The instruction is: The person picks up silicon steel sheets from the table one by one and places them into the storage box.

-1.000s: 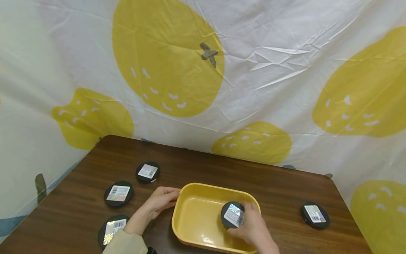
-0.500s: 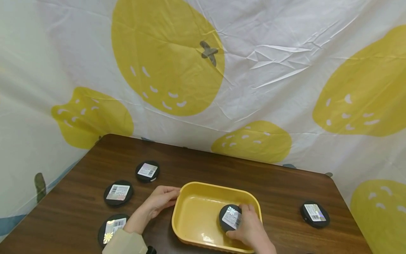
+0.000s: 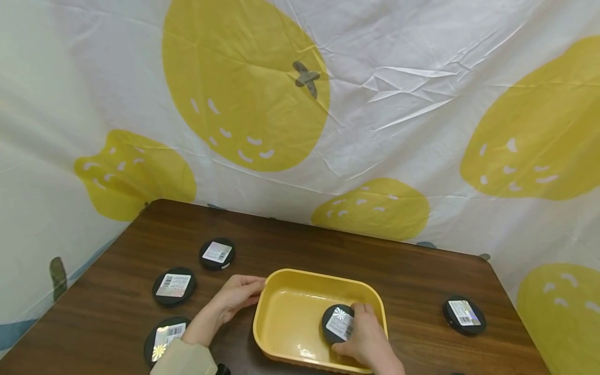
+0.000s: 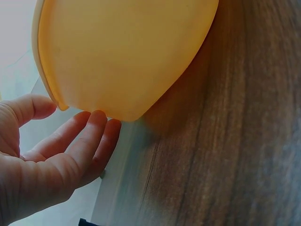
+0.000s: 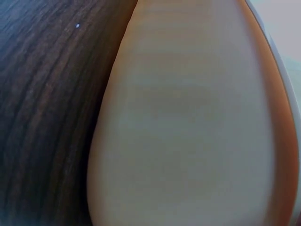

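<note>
Inside the yellow bin (image 3: 286,323), toward its right side, my right hand (image 3: 370,336) holds a round black disc (image 3: 338,323) by its right edge, thumb in front and fingers behind. The disc lies low in the bin, white label upward; whether it touches the floor I cannot tell. My left hand (image 3: 234,298) touches the bin's upper left corner from outside. In the left wrist view, that hand's (image 4: 61,150) fingertips meet the outer wall (image 4: 127,61), with the thumb by the rim. The right wrist view shows the bin's outer wall (image 5: 183,117); the right hand is hidden there.
Left of the bin, three labelled black discs lie on the brown table (image 3: 281,237): far (image 3: 217,253), middle (image 3: 174,286) and near (image 3: 164,341), the last partly behind the left sleeve (image 3: 185,358). Another disc (image 3: 464,315) lies far right. A lemon-print cloth (image 3: 398,130) hangs behind.
My right hand and the disc it holds have moved slightly left and nearer to me within the bin. My left hand has stayed at the bin's corner.
</note>
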`<state>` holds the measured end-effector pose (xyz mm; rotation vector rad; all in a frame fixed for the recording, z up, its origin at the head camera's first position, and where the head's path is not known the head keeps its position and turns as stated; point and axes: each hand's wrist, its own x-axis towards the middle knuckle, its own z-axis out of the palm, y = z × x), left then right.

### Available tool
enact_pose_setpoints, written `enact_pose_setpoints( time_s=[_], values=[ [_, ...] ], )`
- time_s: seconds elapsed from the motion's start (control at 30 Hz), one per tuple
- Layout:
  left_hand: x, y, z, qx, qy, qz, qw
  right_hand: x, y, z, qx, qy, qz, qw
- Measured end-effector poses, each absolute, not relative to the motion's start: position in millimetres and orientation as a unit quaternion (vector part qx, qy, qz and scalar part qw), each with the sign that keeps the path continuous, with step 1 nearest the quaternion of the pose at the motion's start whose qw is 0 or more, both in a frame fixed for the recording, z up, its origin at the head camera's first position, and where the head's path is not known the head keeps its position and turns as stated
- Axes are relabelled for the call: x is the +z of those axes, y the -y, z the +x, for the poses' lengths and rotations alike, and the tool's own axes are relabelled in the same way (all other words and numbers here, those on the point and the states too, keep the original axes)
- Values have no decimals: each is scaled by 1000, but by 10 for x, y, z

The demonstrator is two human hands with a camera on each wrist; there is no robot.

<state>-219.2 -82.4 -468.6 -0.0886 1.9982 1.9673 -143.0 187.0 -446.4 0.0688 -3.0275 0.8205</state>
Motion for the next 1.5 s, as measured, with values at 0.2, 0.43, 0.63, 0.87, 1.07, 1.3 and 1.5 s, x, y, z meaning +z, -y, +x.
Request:
enact_pose_setpoints(
  time_s=[0.2,0.43,0.63,0.87,1.07,1.3,1.5],
  values=[
    [-4679,854,-2182,695,-698,-20,171,-4480,-1868,-1431,262,965,28,0],
    [-4722,877,-2178,697,-696,-15,174,-4507,-1849,-1412,258,966,34,-2],
    [-4696,882,-2168,696,-696,-11,175,-4510,-1825,-1404,245,969,41,7],
    [-4716,911,-2169,705,-686,5,180,-4490,-1818,-1386,245,968,47,4],
    [-4748,914,-2146,712,-678,16,181,-4412,-1908,-1331,261,965,32,11],
    [-4751,928,-2117,712,-680,17,178,-4242,-2099,-1256,271,961,27,56],
    [-4768,956,-2107,711,-680,22,179,-4151,-2265,-1181,262,963,6,65]
  ],
)
